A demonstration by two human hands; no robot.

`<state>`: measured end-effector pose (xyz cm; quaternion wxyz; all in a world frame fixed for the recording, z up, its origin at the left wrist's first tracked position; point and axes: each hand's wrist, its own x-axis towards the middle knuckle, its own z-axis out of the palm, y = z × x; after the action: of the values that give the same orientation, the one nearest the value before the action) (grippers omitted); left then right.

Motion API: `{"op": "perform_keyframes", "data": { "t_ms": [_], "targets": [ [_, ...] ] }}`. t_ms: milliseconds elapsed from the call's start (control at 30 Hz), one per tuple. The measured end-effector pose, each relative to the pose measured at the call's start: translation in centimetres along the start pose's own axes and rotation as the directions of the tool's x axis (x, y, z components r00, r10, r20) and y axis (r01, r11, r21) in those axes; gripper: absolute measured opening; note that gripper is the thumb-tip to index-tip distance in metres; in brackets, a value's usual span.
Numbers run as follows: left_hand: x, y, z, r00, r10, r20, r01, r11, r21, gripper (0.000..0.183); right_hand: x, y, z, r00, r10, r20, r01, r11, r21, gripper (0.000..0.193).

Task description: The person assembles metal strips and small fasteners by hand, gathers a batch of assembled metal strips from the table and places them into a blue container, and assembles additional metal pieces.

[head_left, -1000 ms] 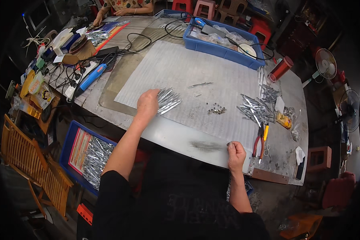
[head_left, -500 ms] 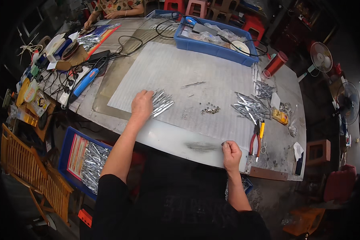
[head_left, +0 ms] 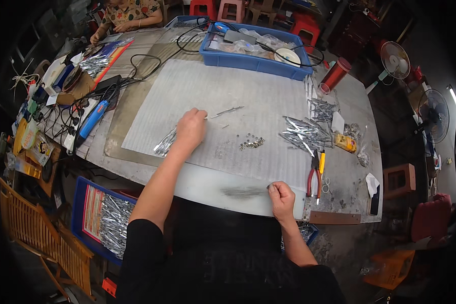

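Note:
My left hand (head_left: 191,129) is over the foam sheet (head_left: 159,101), its fingers curled together. Its fingertips are at the near end of a few thin metal rods (head_left: 229,111); what they pinch, if anything, is too small to make out. Left of this wrist lies a pile of silvery metal rods (head_left: 165,144), partly covered by the hand. At the table's front edge my right hand (head_left: 282,199) is closed, thumb against forefinger, with a small dark thing at the tips that I cannot name. A dark grey smudge (head_left: 242,191) marks the white board beside it. Small metal rings (head_left: 252,143) lie between the hands.
More metal rods (head_left: 305,133) lie at the right, beside red-handled pliers (head_left: 313,183). A blue bin (head_left: 258,62) holding plastic bags stands at the back. Cables and a blue tool (head_left: 93,119) are at left. A blue tray (head_left: 79,213) stands below. Another person (head_left: 131,17) sits at far left.
My left hand has moved right, past the rod pile to the loose thin rods, so the pile now shows on its left. My right hand stays closed at the edge. The whole view has shifted slightly.

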<state>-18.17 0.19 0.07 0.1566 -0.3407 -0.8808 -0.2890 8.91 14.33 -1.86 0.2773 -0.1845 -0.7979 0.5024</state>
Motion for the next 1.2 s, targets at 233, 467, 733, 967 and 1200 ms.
{"op": "perform_keyframes", "data": {
  "t_ms": [233, 467, 733, 967, 1200],
  "targets": [
    [2.8, 1.4, 4.5, 0.985, -0.033, 0.172, 0.018, 0.996, 0.088, 0.012, 0.1, -0.3, 0.1, 1.000, -0.018, 0.001, 0.018, 1.000, -0.002, 0.011],
    [2.5, 1.5, 4.5, 0.981, -0.106, 0.162, 0.090, 0.991, 0.102, 0.011, 0.1, -0.3, 0.3, 1.000, -0.020, 0.002, 0.020, 1.000, 0.013, 0.011],
    [-4.5, 7.5, -1.9, 0.987, 0.159, -0.031, -0.161, 0.949, -0.269, 0.006, 0.1, -0.2, -0.1, 1.000, -0.027, -0.007, 0.027, 1.000, -0.005, 0.012],
    [-11.4, 10.2, -3.9, 0.948, -0.076, 0.309, 0.245, 0.796, -0.554, 0.008, -0.2, 0.0, 0.2, 1.000, 0.013, 0.011, -0.013, 0.998, 0.058, 0.011],
    [-13.7, 11.4, -3.7, 0.969, 0.022, 0.245, 0.132, 0.794, -0.593, 0.007, -0.6, -2.3, 1.6, 0.981, 0.192, 0.032, -0.174, 0.794, 0.583, 0.015]
  ]
}}
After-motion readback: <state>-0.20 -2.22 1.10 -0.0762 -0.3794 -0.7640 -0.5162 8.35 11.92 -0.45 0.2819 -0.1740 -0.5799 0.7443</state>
